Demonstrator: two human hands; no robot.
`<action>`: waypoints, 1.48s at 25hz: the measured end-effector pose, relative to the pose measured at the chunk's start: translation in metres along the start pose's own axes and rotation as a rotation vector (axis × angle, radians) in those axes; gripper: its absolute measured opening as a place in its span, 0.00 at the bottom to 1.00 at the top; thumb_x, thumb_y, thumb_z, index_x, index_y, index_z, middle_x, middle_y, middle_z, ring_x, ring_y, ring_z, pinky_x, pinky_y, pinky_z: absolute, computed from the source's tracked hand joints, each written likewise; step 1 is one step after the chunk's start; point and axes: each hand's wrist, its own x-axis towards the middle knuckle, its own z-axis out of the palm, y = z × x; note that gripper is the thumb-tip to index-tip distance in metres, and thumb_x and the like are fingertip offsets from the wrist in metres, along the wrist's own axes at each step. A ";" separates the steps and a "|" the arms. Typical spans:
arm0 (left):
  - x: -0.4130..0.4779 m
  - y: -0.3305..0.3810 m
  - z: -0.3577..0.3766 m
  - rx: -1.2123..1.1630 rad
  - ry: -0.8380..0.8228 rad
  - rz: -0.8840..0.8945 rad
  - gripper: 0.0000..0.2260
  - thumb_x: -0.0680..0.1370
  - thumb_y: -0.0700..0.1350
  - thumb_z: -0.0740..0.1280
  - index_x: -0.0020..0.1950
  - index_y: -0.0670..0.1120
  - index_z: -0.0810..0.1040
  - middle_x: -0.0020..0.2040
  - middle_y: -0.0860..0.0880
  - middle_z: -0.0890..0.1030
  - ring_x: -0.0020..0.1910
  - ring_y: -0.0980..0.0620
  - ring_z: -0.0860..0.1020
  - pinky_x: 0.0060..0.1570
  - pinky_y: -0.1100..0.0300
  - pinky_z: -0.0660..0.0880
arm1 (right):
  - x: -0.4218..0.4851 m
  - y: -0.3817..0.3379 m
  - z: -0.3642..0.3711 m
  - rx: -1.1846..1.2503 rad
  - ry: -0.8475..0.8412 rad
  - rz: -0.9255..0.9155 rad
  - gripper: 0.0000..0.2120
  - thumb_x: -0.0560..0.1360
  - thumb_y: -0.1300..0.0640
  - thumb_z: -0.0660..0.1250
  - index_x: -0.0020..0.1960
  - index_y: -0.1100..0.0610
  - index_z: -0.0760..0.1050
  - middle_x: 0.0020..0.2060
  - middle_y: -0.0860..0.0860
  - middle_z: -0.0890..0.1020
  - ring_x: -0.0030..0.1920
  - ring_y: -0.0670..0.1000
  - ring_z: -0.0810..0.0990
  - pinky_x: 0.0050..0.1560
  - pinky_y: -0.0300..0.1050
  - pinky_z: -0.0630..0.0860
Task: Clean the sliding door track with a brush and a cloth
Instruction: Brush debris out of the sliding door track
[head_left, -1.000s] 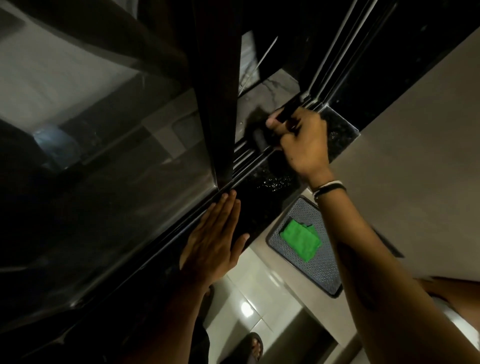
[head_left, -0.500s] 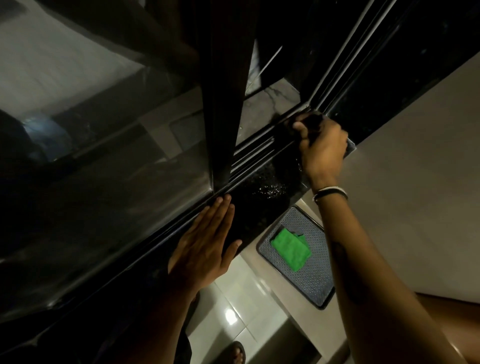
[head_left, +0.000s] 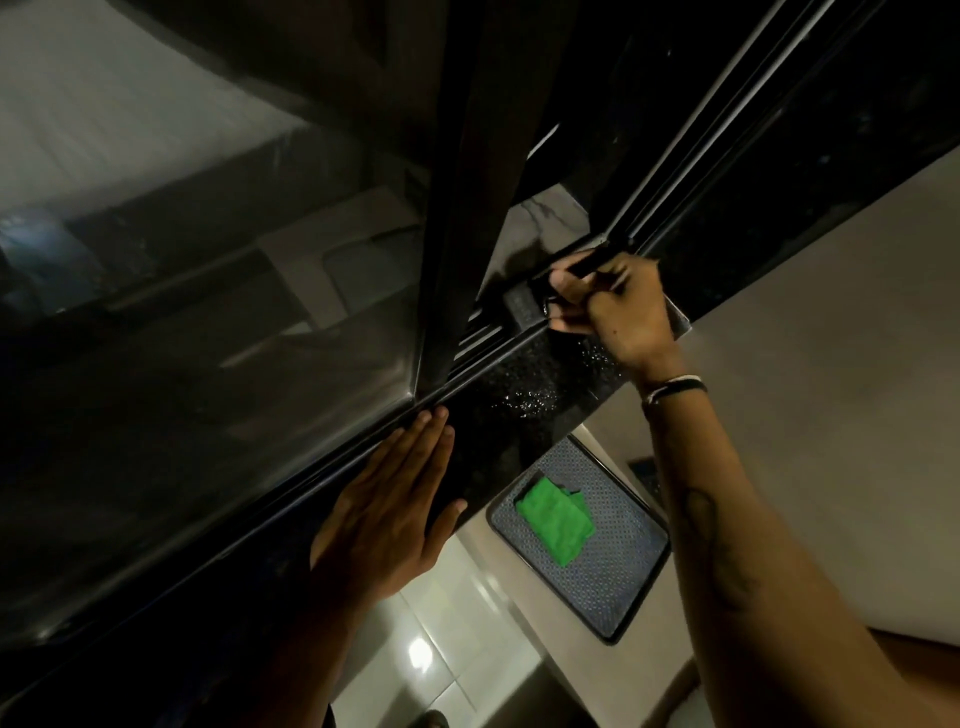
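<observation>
Head view, straight down onto the sliding door track (head_left: 480, 340): thin parallel metal ribs with a dull sheen, bedded in a black speckled stone sill (head_left: 524, 387), polished and glittering. Upright on the track, a dark door frame (head_left: 467, 208), flat-faced and smooth, with a glossy, reflective glass pane (head_left: 208, 322) beside it. On the near side of the track and lower down, a rectangular grey mat (head_left: 623, 592) with a dotted weave and a dark rim. On it the cloth (head_left: 556, 519), bright green, soft, loosely folded, untouched and well apart from the track. Now the change: half a second back, tucked into the track's far corner, tool barely showing. Now drawn back along the ribs toward the door frame, blocky dark head of the brush (head_left: 523, 307) out in plain sight, down on the track. Right hand (head_left: 621, 306) clenched round the brush handle, knuckles up, wrist bent, black-and-white band (head_left: 675, 387) on the wrist, forearm reaching in from the near side. Left hand (head_left: 384, 519) as before: flat, fingers straight and together, palm pressed on the sill, fingertips reaching the track's near edge, gripping nothing.
</observation>
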 end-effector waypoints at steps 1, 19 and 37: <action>-0.001 0.000 0.000 -0.001 -0.003 -0.001 0.35 0.87 0.64 0.51 0.88 0.45 0.51 0.89 0.46 0.50 0.88 0.50 0.49 0.86 0.54 0.50 | 0.004 0.000 -0.001 -0.075 0.091 0.009 0.05 0.81 0.64 0.69 0.56 0.60 0.82 0.48 0.55 0.87 0.48 0.52 0.88 0.49 0.47 0.87; -0.001 0.005 -0.015 0.004 -0.009 0.002 0.34 0.86 0.63 0.53 0.87 0.43 0.58 0.88 0.45 0.56 0.87 0.47 0.57 0.84 0.55 0.51 | 0.050 0.004 -0.030 0.012 0.233 0.339 0.11 0.79 0.65 0.70 0.60 0.64 0.77 0.55 0.62 0.84 0.51 0.60 0.87 0.53 0.54 0.86; 0.000 0.005 -0.017 0.047 -0.032 -0.008 0.34 0.86 0.63 0.51 0.87 0.43 0.57 0.88 0.44 0.55 0.87 0.47 0.55 0.84 0.52 0.55 | 0.051 -0.013 -0.021 -0.149 0.089 0.129 0.02 0.81 0.63 0.68 0.50 0.60 0.79 0.47 0.58 0.86 0.48 0.60 0.89 0.48 0.54 0.87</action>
